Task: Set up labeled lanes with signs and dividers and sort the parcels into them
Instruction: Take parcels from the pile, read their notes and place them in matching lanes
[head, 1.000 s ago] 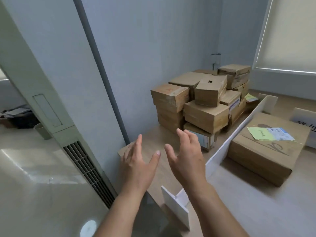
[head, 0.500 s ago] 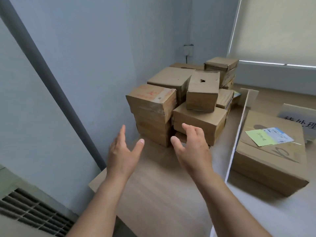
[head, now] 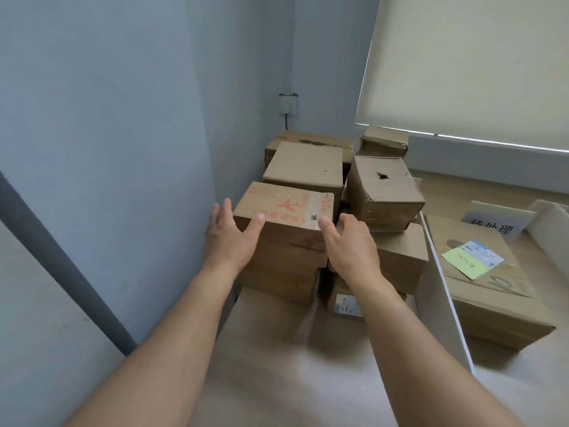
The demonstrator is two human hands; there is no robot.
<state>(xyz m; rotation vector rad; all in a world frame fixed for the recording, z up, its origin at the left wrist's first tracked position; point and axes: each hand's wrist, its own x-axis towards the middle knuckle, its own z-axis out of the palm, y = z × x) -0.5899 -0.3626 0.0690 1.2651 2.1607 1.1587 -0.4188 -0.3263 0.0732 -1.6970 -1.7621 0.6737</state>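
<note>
Several cardboard parcels are stacked in the corner by the blue wall. The nearest top parcel [head: 286,208] carries red print and clear tape. My left hand [head: 229,237] is at its left front corner, thumb on the top edge, fingers straight. My right hand [head: 348,245] reaches its right front corner with spread fingers. Neither hand grips it. A white divider board [head: 440,291] stands on edge to the right. Beyond it lies a large parcel [head: 498,300] with a green note and shipping label, and a white sign [head: 497,224] with black characters.
A dented parcel [head: 383,192] with a hole sits tilted on the stack's right side. A second white board [head: 551,229] stands at the far right. A wall socket [head: 288,103] with a cable is above the stack. A window blind [head: 468,66] hangs behind.
I have moved closer to the stack. Both hands went forward from mid-air to the front corners of the red-printed parcel.
</note>
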